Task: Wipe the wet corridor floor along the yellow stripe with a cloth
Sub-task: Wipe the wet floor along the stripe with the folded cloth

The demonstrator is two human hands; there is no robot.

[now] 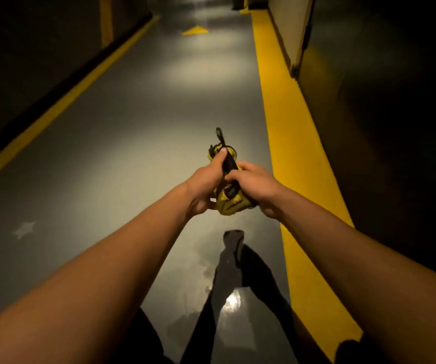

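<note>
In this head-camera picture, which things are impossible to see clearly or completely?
- Yellow cloth: bunched between the left hand and the right hand, which cover its middle; its full shape is hidden.
- Black strap on the cloth: what it belongs to is unclear; the hands hide its lower end.
- Right wall: too dark for detail.
- Far end of the corridor floor: cut off by the top edge.
- Dark shape below the hands: blurred, unidentifiable.

Corridor, dimly lit. Grey glossy floor (138, 106) with pale light patches; bright glare spot (233, 300) near. Dark wall (27, 48) left, pale wall (288, 24) far right. Yellow triangle marking (195, 30) far.
</note>
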